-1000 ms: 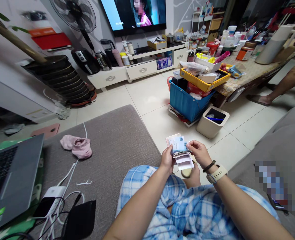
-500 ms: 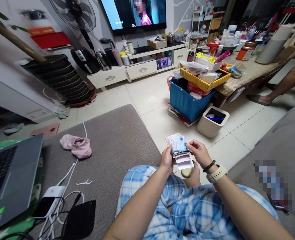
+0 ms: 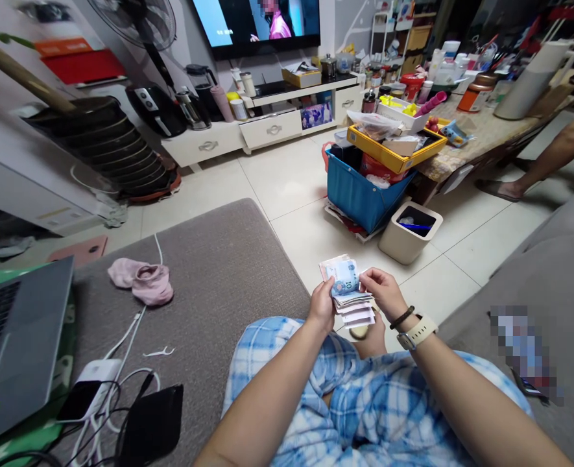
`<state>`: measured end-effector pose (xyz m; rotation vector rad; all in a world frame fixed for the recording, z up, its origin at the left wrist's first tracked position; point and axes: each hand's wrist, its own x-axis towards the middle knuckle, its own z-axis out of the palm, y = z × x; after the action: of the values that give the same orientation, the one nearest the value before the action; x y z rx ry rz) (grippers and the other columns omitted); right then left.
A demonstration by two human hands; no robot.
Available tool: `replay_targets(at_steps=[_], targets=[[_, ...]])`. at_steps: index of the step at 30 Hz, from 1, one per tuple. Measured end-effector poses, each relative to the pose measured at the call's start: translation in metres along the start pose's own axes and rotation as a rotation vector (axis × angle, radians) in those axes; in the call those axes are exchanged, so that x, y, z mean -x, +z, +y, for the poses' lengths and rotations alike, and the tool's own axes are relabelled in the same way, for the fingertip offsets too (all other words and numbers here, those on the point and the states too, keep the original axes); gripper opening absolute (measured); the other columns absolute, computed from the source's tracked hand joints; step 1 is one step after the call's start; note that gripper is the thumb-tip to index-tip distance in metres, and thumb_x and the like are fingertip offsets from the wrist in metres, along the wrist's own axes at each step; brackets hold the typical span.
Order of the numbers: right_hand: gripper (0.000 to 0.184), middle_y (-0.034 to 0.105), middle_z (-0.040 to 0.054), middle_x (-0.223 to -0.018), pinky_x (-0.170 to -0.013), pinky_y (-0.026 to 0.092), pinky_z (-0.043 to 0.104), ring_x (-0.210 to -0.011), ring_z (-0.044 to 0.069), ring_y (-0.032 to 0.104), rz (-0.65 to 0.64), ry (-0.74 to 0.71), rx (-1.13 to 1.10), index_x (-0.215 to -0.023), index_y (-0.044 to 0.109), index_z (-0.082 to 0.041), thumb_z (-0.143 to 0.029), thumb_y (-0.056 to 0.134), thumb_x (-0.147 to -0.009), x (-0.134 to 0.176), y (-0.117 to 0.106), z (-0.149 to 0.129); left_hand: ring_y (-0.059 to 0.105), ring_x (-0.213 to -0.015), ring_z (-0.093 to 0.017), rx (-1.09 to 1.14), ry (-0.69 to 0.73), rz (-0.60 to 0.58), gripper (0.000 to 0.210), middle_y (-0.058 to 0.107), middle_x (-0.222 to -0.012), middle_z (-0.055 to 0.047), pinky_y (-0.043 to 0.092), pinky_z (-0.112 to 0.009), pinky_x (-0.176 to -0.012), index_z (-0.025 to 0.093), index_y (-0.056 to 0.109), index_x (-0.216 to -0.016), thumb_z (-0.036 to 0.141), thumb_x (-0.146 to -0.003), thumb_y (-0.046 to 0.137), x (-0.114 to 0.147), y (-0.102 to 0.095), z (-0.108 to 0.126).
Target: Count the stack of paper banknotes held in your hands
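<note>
A fanned stack of banknotes (image 3: 346, 279) is held over my lap, with a blue note marked 10 facing up. My left hand (image 3: 322, 303) grips the stack at its left side, thumb on top. At the right edge, my right hand (image 3: 382, 292) pinches the notes between thumb and fingers. Several pale note ends hang below the folded edge. My right wrist carries a dark bracelet and a watch with a cream strap (image 3: 420, 332). Blue-and-white plaid trousers (image 3: 267, 363) cover my legs beneath the notes.
On the grey sofa seat lie pink socks (image 3: 153, 284), a laptop (image 3: 28, 350), cables and a black pouch (image 3: 153, 421). Ahead stand a blue bin (image 3: 359, 194), a beige wastebasket (image 3: 410, 240) and a cluttered table (image 3: 491, 139). Another person's leg (image 3: 554, 159) shows at right.
The upper blue note now shows its 10, where a lighter face showed before. My right fingers have shifted slightly at the notes' edge. The whole view has moved a little.
</note>
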<state>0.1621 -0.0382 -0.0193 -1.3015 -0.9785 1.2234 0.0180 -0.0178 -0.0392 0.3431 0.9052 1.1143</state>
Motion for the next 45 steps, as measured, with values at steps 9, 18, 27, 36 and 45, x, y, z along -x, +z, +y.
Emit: replay_targets(at_steps=[9, 18, 27, 36, 45], targets=[[0.046, 0.054, -0.0032, -0.063, -0.056, 0.040, 0.028, -0.058, 0.014, 0.048, 0.107, -0.015, 0.121, -0.079, 0.057, -0.023, -0.054, 0.084, -0.059, -0.005, -0.005, 0.017, 0.071, -0.079, -0.025, -0.063, -0.011, -0.032, 0.037, 0.074, -0.077, -0.008, 0.053, -0.034, -0.075, 0.012, 0.070, -0.090, 0.029, -0.060, 0.082, 0.004, 0.000, 0.003], [0.042, 0.054, -0.0006, -0.059, -0.056, 0.039, 0.029, -0.059, 0.016, 0.047, 0.048, -0.024, 0.140, -0.063, 0.055, -0.021, -0.058, 0.075, -0.068, -0.005, -0.005, 0.014, 0.072, -0.084, -0.028, -0.034, -0.012, 0.000, 0.032, 0.073, -0.073, -0.009, 0.054, -0.035, -0.075, 0.011, 0.069, -0.082, 0.038, -0.067, 0.079, 0.003, 0.002, 0.003], [0.032, 0.059, -0.0006, -0.069, -0.065, 0.041, 0.029, -0.066, 0.016, 0.053, -0.002, -0.034, 0.024, -0.073, 0.062, -0.019, -0.049, 0.074, -0.072, -0.003, -0.003, 0.012, 0.072, -0.086, -0.028, -0.011, -0.001, 0.014, 0.028, 0.075, -0.078, -0.011, 0.055, -0.035, -0.074, 0.011, 0.070, -0.085, 0.036, -0.073, 0.072, -0.004, -0.002, -0.002], [0.031, 0.056, -0.0017, -0.067, -0.063, 0.039, 0.028, -0.064, 0.015, 0.050, -0.009, -0.026, 0.016, -0.070, 0.059, -0.019, -0.046, 0.074, -0.071, -0.004, -0.002, 0.010, 0.072, -0.090, -0.029, -0.005, -0.003, 0.021, 0.025, 0.076, -0.081, -0.011, 0.055, -0.036, -0.079, 0.011, 0.070, -0.084, 0.033, -0.073, 0.071, -0.004, -0.002, -0.002], [0.030, 0.056, -0.0018, -0.068, -0.063, 0.038, 0.028, -0.064, 0.014, 0.050, -0.014, -0.024, 0.023, -0.072, 0.060, -0.019, -0.046, 0.074, -0.072, -0.004, -0.003, 0.011, 0.072, -0.092, -0.029, 0.011, 0.000, 0.018, 0.026, 0.076, -0.082, -0.012, 0.054, -0.038, -0.083, 0.011, 0.070, -0.085, 0.033, -0.073, 0.072, -0.002, 0.001, 0.000]])
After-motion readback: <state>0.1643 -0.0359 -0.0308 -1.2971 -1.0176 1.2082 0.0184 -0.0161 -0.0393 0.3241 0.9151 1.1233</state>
